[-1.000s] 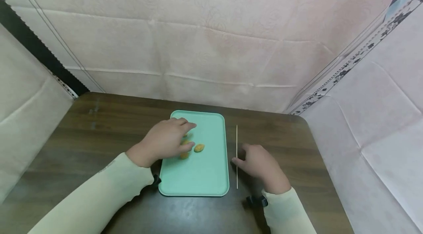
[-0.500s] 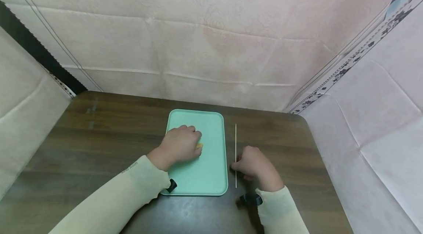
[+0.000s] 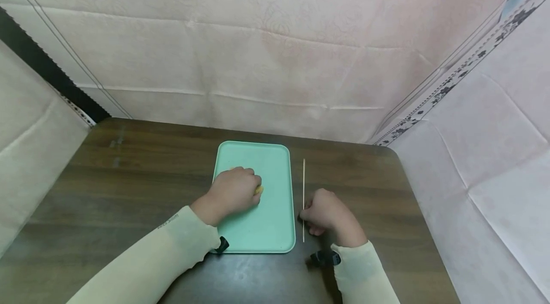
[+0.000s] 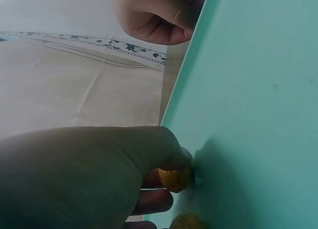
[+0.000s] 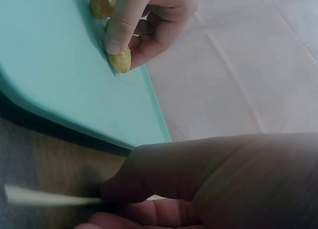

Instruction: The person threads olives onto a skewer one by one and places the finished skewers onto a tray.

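The left hand (image 3: 234,191) reaches over a pale mint-green rectangular tray with rounded corners and a low raised rim (image 3: 275,227), its thumb and fingers pinching a small oval golden-brown lump with a rough surface (image 5: 120,62); this lump is near the tray's middle, well inside all four edges, and whether it touches the tray's floor cannot be told. A second lump, rounded and of the same golden brown (image 5: 99,5), sits on the tray just beside the left hand, farther from the tray's right edge than the first. The right hand (image 3: 331,213) is off the tray, beyond its right edge, thumb and fingers pinching a thin, straight, pale wooden-looking stick (image 3: 303,184) partway along its length; the stick runs roughly alongside the tray's right edge, apart from it, and whether it rests on the surface cannot be told. The remaining fingers of the right hand are bent in. Beneath all this is a dark brown wood-grain table (image 3: 150,189), with the tray nearer its far edge than its left edge. Both arms wear pale cream sleeves (image 3: 146,256), a small black device at each cuff. The left sleeve carries a short line of dark lettering (image 3: 167,220), too small to read. Behind the table's far edge hangs creased off-white cloth (image 3: 258,70).
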